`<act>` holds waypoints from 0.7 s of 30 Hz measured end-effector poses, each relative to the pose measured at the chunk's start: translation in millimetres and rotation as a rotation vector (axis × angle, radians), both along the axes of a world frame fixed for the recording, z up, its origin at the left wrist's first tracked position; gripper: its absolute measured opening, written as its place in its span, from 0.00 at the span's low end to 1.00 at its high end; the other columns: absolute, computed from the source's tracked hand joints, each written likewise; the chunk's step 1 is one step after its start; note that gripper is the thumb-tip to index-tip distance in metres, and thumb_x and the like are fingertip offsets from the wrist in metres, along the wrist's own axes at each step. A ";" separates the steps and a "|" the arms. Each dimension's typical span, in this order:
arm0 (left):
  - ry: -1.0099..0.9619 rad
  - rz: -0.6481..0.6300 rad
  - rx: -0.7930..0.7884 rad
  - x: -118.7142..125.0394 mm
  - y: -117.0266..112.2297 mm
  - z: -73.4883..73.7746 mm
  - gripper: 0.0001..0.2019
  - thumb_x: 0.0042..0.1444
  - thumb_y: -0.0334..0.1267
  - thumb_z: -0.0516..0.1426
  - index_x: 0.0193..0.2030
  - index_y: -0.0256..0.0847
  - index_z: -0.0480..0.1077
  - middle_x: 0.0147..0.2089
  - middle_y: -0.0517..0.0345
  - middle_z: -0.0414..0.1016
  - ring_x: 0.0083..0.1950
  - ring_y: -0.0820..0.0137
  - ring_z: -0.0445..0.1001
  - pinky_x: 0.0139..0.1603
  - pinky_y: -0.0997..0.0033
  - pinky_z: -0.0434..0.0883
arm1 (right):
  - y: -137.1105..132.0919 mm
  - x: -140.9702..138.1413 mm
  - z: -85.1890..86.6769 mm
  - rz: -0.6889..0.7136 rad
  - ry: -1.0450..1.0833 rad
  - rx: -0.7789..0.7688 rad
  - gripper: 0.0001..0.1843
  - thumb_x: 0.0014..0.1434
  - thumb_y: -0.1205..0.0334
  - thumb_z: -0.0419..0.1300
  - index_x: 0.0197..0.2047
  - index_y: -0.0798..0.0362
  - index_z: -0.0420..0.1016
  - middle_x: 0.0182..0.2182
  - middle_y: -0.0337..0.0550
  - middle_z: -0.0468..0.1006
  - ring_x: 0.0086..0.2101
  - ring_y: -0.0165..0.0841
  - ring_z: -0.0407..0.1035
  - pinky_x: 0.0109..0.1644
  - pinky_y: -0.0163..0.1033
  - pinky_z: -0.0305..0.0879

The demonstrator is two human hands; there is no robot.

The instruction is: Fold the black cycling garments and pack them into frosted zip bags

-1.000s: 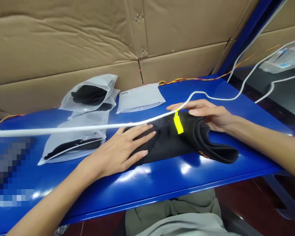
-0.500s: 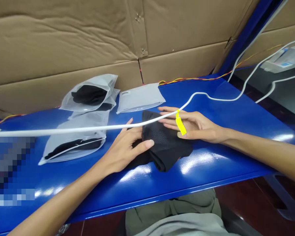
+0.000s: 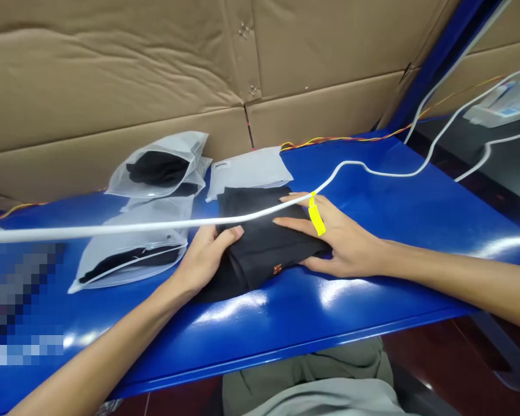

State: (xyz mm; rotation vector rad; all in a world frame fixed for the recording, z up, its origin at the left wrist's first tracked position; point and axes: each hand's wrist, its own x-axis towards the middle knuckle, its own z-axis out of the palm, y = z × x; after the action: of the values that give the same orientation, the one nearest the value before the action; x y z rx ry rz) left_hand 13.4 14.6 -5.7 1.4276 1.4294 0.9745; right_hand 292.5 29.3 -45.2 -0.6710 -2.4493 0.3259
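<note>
Two hands work a folded black garment (image 3: 260, 242) near the front of the blue bench (image 3: 372, 196). The left hand (image 3: 205, 257) grips its left edge, thumb on top and fingers curled under. The right hand (image 3: 338, 242) lies open and flat, pressing the right end. A white cable (image 3: 156, 225) with a yellow tag (image 3: 316, 218) crosses above them. A flat frosted pouch (image 3: 249, 170) lies just behind. The folding looks nearly finished, and lifting the bundle would call for pinching both ends so that the layers hold.
</note>
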 end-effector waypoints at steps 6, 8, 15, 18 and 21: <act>-0.224 0.071 -0.111 5.1 -2.3 3.6 0.13 0.41 0.47 0.64 0.24 0.41 0.70 0.23 0.61 0.70 0.26 0.66 0.73 0.27 0.69 0.71 | -3.8 -0.9 2.0 -0.102 0.110 -0.044 0.32 0.69 0.54 0.63 0.74 0.45 0.68 0.68 0.57 0.62 0.68 0.54 0.61 0.68 0.62 0.68; -0.270 0.098 -0.107 6.8 -4.3 3.2 0.12 0.40 0.46 0.65 0.28 0.40 0.72 0.23 0.61 0.71 0.28 0.64 0.74 0.30 0.67 0.73 | -5.7 -1.7 2.9 -0.174 0.133 -0.103 0.33 0.69 0.52 0.62 0.74 0.47 0.67 0.65 0.58 0.65 0.65 0.54 0.64 0.64 0.61 0.71; -0.302 0.110 -0.005 2.4 -7.6 -10.7 0.16 0.41 0.41 0.68 0.39 0.41 0.77 0.34 0.58 0.80 0.39 0.60 0.79 0.41 0.65 0.77 | -6.3 -5.0 6.1 -0.296 -0.009 -0.192 0.40 0.60 0.55 0.66 0.74 0.49 0.65 0.45 0.48 0.82 0.46 0.50 0.73 0.54 0.59 0.71; -0.288 0.109 0.031 2.3 -6.6 -13.5 0.14 0.43 0.42 0.66 0.38 0.41 0.76 0.34 0.58 0.79 0.37 0.61 0.77 0.36 0.66 0.75 | -5.2 -5.5 6.7 -0.279 0.024 -0.185 0.38 0.57 0.62 0.64 0.71 0.47 0.69 0.44 0.46 0.83 0.43 0.47 0.75 0.49 0.53 0.73; -0.247 0.114 0.069 3.1 -4.0 -13.4 0.10 0.43 0.41 0.65 0.33 0.42 0.74 0.31 0.61 0.76 0.33 0.66 0.73 0.33 0.70 0.71 | -3.3 -3.6 4.9 -0.280 0.061 -0.144 0.35 0.56 0.67 0.62 0.68 0.47 0.73 0.44 0.47 0.82 0.44 0.47 0.75 0.48 0.53 0.74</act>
State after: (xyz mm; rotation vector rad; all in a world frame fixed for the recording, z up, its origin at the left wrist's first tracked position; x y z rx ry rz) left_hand 16.5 10.6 -19.1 1.2357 1.3157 1.2375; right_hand 288.9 26.0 -40.3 -1.0368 -2.2515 0.4060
